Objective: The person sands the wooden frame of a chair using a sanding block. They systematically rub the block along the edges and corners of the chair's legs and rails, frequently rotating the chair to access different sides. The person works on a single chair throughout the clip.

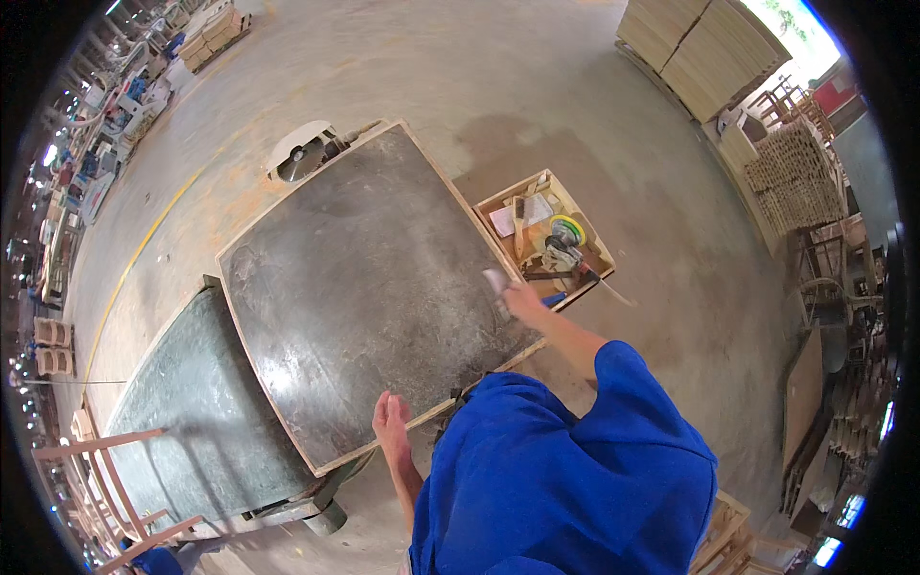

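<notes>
R hand [524, 303] is holding a pale, flat piece [495, 282] (blurred, exact kind unclear) at dark tabletop [364, 249] edge, nr wooden tray [583, 221]. L hand [390, 422], fingers relaxed, holds nothing, by tabletop's near edge.

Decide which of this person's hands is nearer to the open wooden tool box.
Right. The right hand is close beside the tool box, at its near corner; the left hand is well away, by the table edge nearest the body.
</notes>
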`<state>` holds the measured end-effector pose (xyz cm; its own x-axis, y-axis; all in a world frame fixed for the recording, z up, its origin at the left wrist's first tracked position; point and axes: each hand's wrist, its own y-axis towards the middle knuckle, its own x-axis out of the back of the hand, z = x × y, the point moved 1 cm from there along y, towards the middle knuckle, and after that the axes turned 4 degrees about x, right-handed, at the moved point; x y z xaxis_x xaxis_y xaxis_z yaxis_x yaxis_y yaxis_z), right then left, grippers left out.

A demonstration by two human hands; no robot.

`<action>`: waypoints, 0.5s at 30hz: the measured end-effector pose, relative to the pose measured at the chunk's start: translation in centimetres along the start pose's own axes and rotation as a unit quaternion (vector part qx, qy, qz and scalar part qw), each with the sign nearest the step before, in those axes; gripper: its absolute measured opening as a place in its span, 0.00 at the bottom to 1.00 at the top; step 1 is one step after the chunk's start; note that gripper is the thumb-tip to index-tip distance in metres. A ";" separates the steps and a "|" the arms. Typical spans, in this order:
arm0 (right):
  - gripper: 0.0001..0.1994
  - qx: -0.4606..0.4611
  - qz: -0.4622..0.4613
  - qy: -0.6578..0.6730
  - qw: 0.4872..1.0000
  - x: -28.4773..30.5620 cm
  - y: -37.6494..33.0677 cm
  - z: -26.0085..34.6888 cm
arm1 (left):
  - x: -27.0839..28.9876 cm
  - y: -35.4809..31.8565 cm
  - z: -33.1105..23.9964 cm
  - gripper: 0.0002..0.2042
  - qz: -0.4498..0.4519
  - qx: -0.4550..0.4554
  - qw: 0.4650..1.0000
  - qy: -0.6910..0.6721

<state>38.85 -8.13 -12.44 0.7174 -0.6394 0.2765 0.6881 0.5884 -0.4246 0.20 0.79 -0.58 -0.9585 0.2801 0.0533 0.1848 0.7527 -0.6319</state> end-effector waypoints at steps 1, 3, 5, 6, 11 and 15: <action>0.08 -0.018 -0.043 -0.037 0.998 1.3 -0.5 -0.5 | 0.7 0.2 -0.1 0.22 -0.014 0.005 1.000 0.020; 0.08 -0.069 -0.089 -0.110 0.988 4.6 -0.8 0.2 | 1.2 -0.4 1.3 0.22 -0.039 0.027 0.999 0.013; 0.09 -0.114 -0.150 -0.096 0.977 7.3 -0.3 -1.4 | 2.0 -0.6 1.5 0.23 -0.050 0.048 0.998 0.002; 0.10 -0.104 -0.186 -0.085 0.973 8.2 0.6 -2.2 | 2.0 -0.6 2.4 0.23 -0.043 0.054 0.998 -0.013; 0.18 -0.142 -0.171 -0.114 0.968 11.4 0.6 -2.1 | 4.5 0.7 3.5 0.26 -0.089 0.056 0.994 -0.026; 0.19 -0.173 -0.216 0.098 0.956 7.9 -0.8 -1.6 | 8.3 -2.1 4.0 0.27 -0.188 0.036 0.980 -0.057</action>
<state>43.77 -14.41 -11.25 0.3174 -0.8858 0.3385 0.8138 0.0712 -0.5768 -9.00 -0.91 -1.90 -0.9747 -0.0798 0.2086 -0.1973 0.7452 -0.6370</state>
